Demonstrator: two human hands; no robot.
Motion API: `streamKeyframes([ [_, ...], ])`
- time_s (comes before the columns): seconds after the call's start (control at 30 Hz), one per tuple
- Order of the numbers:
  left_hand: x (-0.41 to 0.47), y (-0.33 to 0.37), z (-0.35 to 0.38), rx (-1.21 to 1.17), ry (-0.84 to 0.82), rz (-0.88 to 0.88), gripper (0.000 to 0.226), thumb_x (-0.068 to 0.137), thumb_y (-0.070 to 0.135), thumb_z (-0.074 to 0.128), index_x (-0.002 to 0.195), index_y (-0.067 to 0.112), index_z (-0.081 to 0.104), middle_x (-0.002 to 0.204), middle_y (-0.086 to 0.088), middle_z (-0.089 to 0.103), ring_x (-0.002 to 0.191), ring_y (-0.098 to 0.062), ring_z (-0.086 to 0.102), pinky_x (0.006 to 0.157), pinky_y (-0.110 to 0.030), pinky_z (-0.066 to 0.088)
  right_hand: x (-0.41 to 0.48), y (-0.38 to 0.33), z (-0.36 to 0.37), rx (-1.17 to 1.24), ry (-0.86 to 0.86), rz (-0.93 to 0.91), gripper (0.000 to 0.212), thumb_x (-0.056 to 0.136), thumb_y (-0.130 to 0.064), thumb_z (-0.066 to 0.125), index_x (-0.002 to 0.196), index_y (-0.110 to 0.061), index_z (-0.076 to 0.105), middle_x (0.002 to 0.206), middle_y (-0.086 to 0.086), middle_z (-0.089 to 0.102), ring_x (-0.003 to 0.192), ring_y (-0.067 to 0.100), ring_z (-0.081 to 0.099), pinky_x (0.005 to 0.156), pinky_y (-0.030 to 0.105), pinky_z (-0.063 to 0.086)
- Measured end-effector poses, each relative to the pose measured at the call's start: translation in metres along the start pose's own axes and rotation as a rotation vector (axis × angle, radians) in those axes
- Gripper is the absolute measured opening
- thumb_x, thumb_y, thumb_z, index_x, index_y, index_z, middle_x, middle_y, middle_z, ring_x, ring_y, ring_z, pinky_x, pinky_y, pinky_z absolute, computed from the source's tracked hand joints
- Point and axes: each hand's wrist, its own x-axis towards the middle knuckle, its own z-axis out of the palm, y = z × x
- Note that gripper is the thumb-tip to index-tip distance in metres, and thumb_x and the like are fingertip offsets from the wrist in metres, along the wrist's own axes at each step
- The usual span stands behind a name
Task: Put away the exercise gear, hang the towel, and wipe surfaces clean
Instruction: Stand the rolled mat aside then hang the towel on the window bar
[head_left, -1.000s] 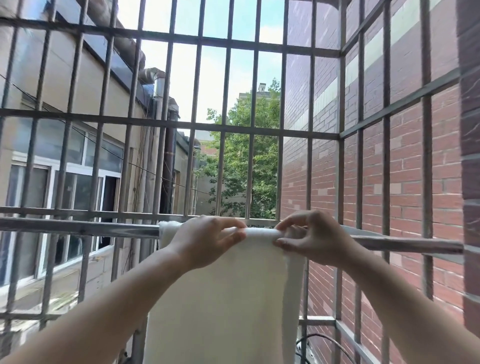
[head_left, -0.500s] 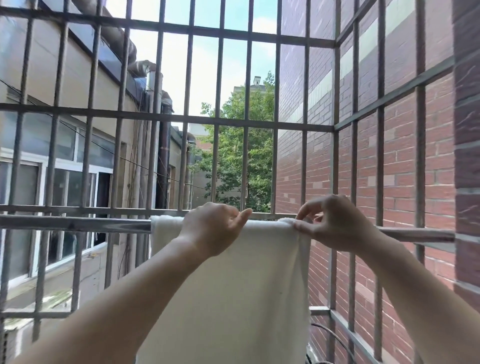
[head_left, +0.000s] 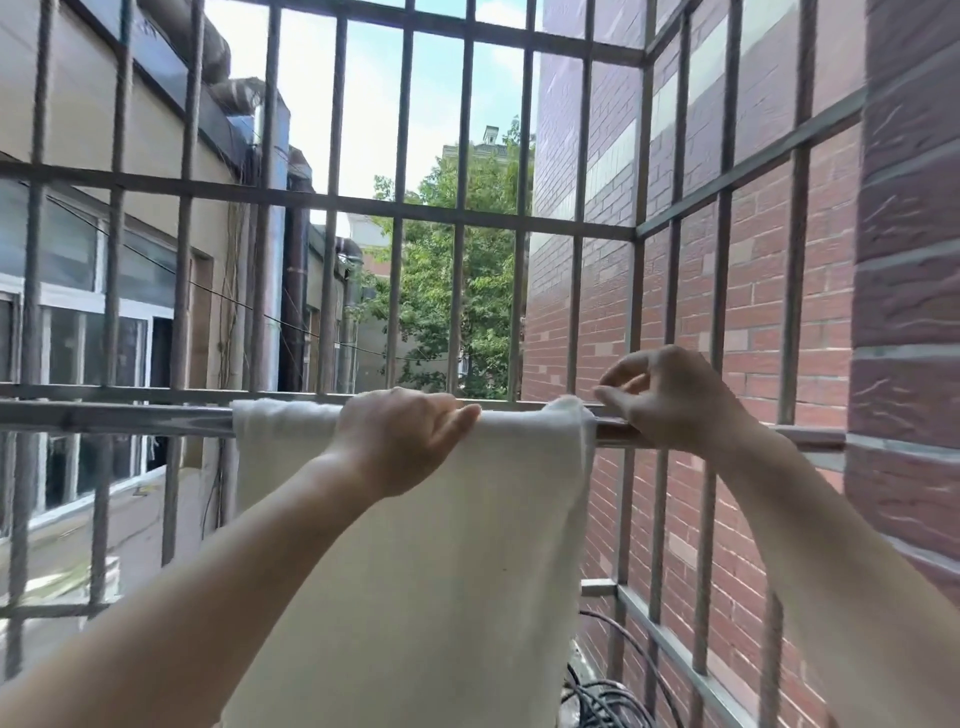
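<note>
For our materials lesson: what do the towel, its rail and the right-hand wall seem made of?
The towel looks like soft cloth, perhaps cotton, cream and matt: it drapes limply. The rail is probably steel, bare and glossy, with bright glints. The wall is red brick, rough and matt, with pale mortar lines.

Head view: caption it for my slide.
Left hand grips, right hand touches, a cream towel draped over a metal rail.

Cream cloth towel (head_left: 415, 571): soft matt weave, fuzzy at top edge. Round steel rail (head_left: 114, 418): bare metal, smooth, semi-gloss. Grey cage bars (head_left: 457, 215): painted metal, dull. Red brick wall (head_left: 753, 322): matt, coarse. Black cables (head_left: 608, 696): smooth plastic-looking sheath.
</note>
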Motion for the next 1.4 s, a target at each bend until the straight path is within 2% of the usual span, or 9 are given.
streamKeyframes([
  [0.2,0.004,-0.005,-0.007,-0.012,-0.133,0.024,0.045,0.094,0.057,0.017,0.068,0.028,0.04,0.066,0.011,0.045,0.071,-0.016,0.048,0.057,-0.029,0.03,-0.001,-0.034,0.029,0.134,-0.224,-0.207,0.036,0.079,-0.034,0.07,0.108,-0.013,0.068,0.105,0.0,0.069,0.089,0.008,0.064,0.082,0.027,0.055],
  [0.33,0.0,-0.019,-0.015,-0.098,-0.188,0.022,0.035,0.095,0.054,0.025,0.08,0.031,0.046,0.072,0.01,0.05,0.075,-0.016,0.049,0.062,-0.031,0.039,0.0,-0.031,0.042,0.06,-0.272,-0.223,0.038,0.079,-0.04,0.068,0.11,-0.017,0.067,0.088,-0.012,0.06,0.073,-0.001,0.053,0.064,0.015,0.041],
  [0.57,-0.019,-0.045,-0.023,-0.105,-0.125,-0.009,0.038,0.094,0.053,0.029,0.089,0.027,0.056,0.084,0.005,0.062,0.078,-0.017,0.057,0.067,-0.033,0.047,-0.002,-0.02,0.032,-0.034,-0.191,-0.219,0.063,0.062,-0.074,0.049,0.087,-0.019,0.07,0.068,-0.003,0.061,0.062,0.013,0.054,0.056,0.03,0.042],
  [0.67,-0.023,-0.051,-0.028,-0.201,-0.114,-0.025,0.031,0.094,0.05,0.037,0.103,0.033,0.06,0.101,0.004,0.065,0.089,-0.015,0.059,0.076,-0.036,0.051,-0.001,-0.036,0.035,0.001,-0.184,-0.252,0.045,0.072,-0.056,0.063,0.099,-0.02,0.071,0.092,-0.002,0.07,0.077,0.01,0.062,0.065,0.02,0.046],
  [0.8,-0.037,-0.072,-0.036,-0.122,-0.09,-0.077,0.042,0.09,0.061,0.034,0.105,0.032,0.061,0.104,0.006,0.064,0.091,-0.017,0.059,0.078,-0.035,0.048,0.0,-0.06,0.05,0.015,-0.116,-0.337,0.038,0.075,-0.043,0.072,0.103,-0.018,0.071,0.104,-0.001,0.071,0.092,0.014,0.066,0.087,0.029,0.051],
  [0.93,-0.059,-0.095,-0.045,-0.101,-0.011,-0.093,0.065,0.075,0.073,0.026,0.106,0.029,0.062,0.103,0.006,0.064,0.091,-0.018,0.061,0.081,-0.037,0.048,0.0,-0.081,0.075,0.027,-0.016,-0.362,0.039,0.071,-0.045,0.075,0.102,-0.022,0.071,0.098,0.002,0.072,0.088,0.021,0.066,0.081,0.035,0.051],
  [1.07,-0.08,-0.121,-0.054,-0.21,0.051,-0.142,0.045,0.078,0.059,0.059,0.107,0.025,0.063,0.103,0.005,0.064,0.089,-0.016,0.061,0.078,-0.039,0.053,0.0,-0.093,0.09,0.11,0.071,-0.374,0.032,0.068,-0.037,0.08,0.093,-0.019,0.074,0.093,0.001,0.072,0.08,0.02,0.066,0.075,0.031,0.051],
  [1.27,-0.082,-0.137,-0.064,-0.336,0.174,-0.214,0.01,0.069,0.03,0.078,0.076,0.032,0.071,0.071,0.02,0.068,0.07,0.003,0.063,0.069,-0.013,0.049,0.004,-0.091,0.087,0.241,0.062,-0.312,0.012,0.074,-0.03,0.076,0.082,-0.021,0.076,0.076,-0.014,0.065,0.069,-0.001,0.058,0.067,0.013,0.04],
  [1.4,-0.066,-0.139,-0.061,-0.481,0.157,-0.272,0.012,0.07,0.026,0.078,0.068,0.037,0.071,0.063,0.037,0.061,0.066,0.016,0.058,0.058,0.002,0.038,0.011,-0.084,0.075,0.27,0.07,-0.252,0.008,0.074,-0.027,0.077,0.079,-0.021,0.076,0.069,-0.017,0.064,0.064,-0.009,0.055,0.061,0.002,0.039],
])
